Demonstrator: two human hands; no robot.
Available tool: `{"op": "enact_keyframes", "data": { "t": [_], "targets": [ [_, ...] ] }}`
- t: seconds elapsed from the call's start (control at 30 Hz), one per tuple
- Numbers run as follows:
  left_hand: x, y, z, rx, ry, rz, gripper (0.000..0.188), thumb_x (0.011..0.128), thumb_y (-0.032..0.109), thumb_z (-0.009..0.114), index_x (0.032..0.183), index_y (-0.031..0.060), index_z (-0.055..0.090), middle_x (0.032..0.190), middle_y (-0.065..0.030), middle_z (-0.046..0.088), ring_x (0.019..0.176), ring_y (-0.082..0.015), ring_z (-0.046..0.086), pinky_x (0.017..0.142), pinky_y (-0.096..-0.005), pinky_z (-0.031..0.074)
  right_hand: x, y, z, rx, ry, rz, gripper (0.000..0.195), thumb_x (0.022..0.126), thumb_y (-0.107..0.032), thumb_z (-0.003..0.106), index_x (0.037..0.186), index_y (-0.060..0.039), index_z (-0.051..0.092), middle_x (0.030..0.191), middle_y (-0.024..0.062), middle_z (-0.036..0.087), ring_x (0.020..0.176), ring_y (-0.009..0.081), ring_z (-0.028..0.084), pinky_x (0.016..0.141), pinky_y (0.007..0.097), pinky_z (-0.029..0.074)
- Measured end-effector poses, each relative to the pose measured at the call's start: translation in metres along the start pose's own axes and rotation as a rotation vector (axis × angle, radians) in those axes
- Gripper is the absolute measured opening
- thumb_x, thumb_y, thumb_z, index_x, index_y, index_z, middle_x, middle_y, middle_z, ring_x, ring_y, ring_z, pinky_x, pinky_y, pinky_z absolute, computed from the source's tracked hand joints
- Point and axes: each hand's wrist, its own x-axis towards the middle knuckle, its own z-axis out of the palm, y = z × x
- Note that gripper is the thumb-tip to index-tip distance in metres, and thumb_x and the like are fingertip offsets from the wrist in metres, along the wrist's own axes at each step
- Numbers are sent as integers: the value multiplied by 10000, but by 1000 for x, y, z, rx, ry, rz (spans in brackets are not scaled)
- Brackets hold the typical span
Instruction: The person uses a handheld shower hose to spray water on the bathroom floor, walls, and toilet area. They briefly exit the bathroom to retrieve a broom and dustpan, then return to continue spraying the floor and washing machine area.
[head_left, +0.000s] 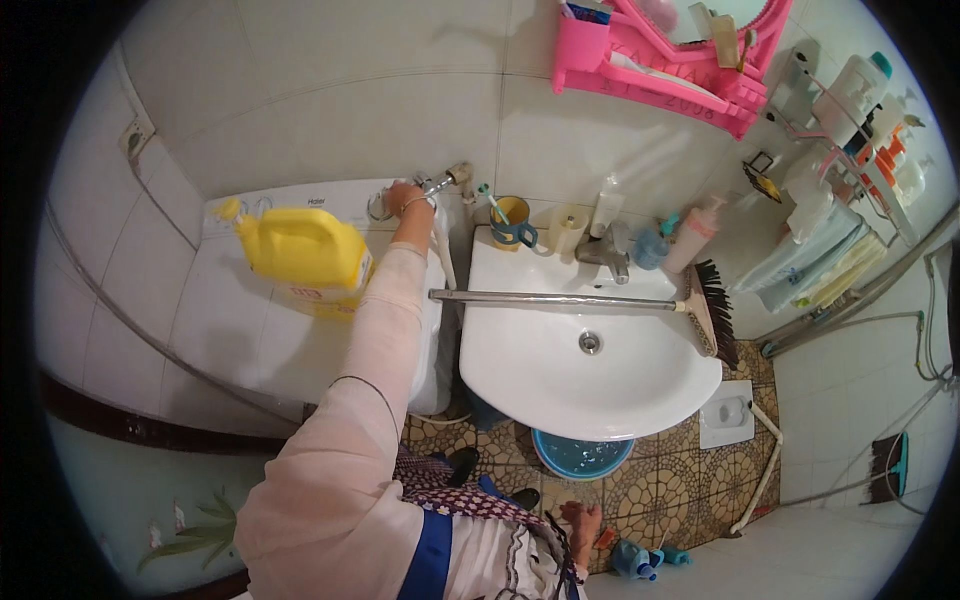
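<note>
My left hand (408, 201) reaches to the back panel of a white Haier washing machine (225, 322), its fingers at a round chrome-rimmed knob (377, 206). Part of the knob is hidden behind the fingers. Just beyond the wrist, a metal wall tap (452, 177) juts out, with a pale hose (444, 255) running down below it. On the machine's lid stands a yellow pump jug (307, 251), left of my forearm. My right hand (583, 525) hangs low beside my body, loosely curled, with nothing seen in it.
A broom (562, 299) lies across the white washbasin (525, 360). A cup (512, 223), a basin tap (611, 251) and bottles (694, 238) line its back edge. Beneath is a blue basin of water (581, 454). A squat toilet (726, 415) and bottles (637, 559) are at floor level.
</note>
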Motion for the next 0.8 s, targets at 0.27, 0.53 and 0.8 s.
{"op": "enact_keyframes", "data": {
  "t": [0.27, 0.53, 0.8],
  "targets": [
    [45, -28, 16, -604, 52, -633, 228, 829, 284, 563, 930, 88, 625, 946, -105, 643, 833, -227, 631, 661, -359, 498, 47, -108, 129, -554, -40, -317, 214, 843, -163, 501, 896, 41, 539, 748, 88, 611, 614, 148, 571, 546, 254, 461],
    [-216, -9, -47, -154, -400, 903, 316, 807, 294, 570, 1040, 93, 498, 936, -103, 585, 884, -275, 557, 789, -449, 390, 172, -168, 270, -199, -302, -219, 342, 832, -200, 552, 1041, -11, 358, 1047, 153, 515, 885, 227, 554, 738, 337, 479],
    [-284, -17, -67, 211, -913, 1237, 302, 825, 296, 535, 1031, 77, 504, 799, -172, 612, 747, -354, 588, 665, -446, 449, 230, -170, 308, 373, -74, -250, 174, 780, -29, 504, 886, 104, 465, 730, 186, 532, 624, 290, 564, 533, 404, 495]
  ]
}}
